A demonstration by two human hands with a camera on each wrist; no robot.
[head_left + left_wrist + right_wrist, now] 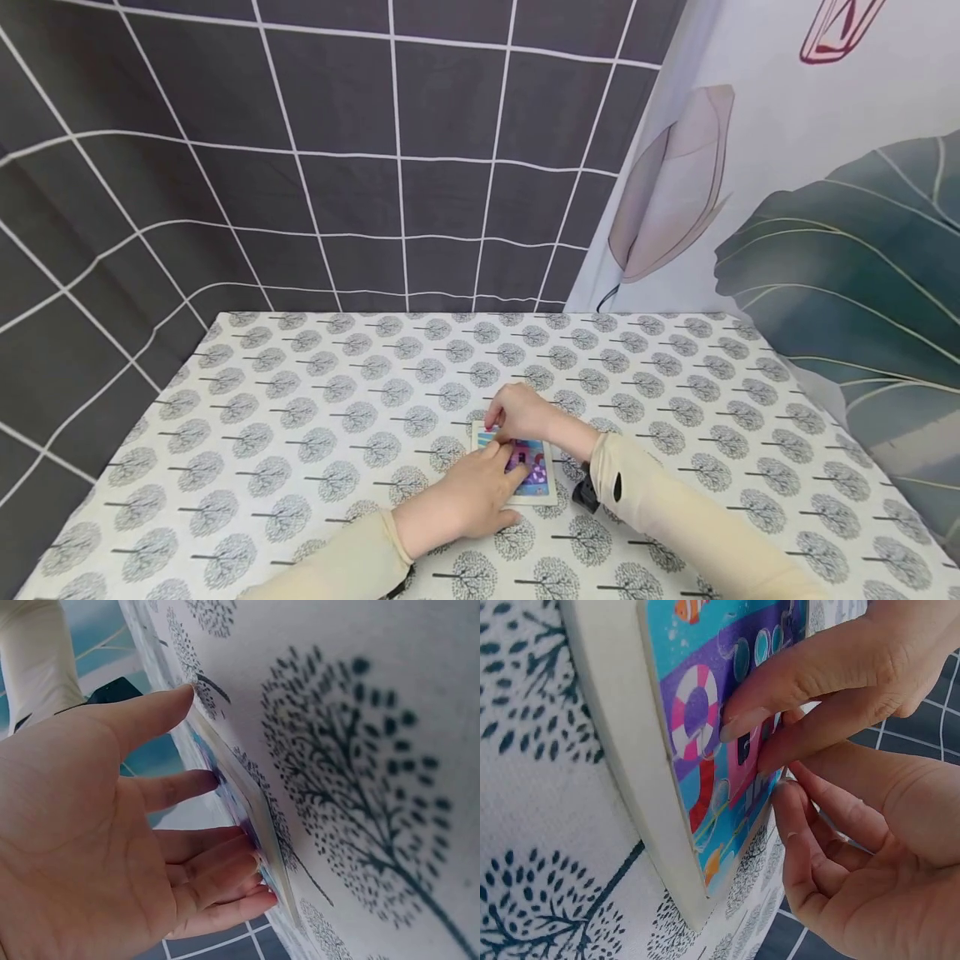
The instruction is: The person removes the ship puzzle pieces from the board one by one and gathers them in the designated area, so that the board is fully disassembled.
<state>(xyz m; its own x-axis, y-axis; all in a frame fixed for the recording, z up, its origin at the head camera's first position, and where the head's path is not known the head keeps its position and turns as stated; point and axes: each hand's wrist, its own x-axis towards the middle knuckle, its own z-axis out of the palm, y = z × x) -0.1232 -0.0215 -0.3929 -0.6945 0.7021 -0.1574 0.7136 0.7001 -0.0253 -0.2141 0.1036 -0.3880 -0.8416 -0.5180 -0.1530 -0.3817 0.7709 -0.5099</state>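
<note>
A small flat picture board (552, 487) lies on the tablecloth, with a thick off-white border. Its bright sea picture (739, 769) shows a pink-and-white life ring and orange fish. Curved lines cross it like jigsaw cuts. My left hand (476, 492) reaches over the near left side, its extended fingers pressing on the picture and its thumb out beside the board. At the far left part of the board is my right hand (521, 412), fingers bent and fingertips at the edge. Whether they pinch a piece is hidden by the left fingers.
The white tablecloth (322, 433) has a grey tree print. Behind it hangs a dark curtain with a white grid (337, 192); a leaf-patterned white curtain (750, 208) hangs at the right. A dark camera mount (585, 493) sits at the right wrist.
</note>
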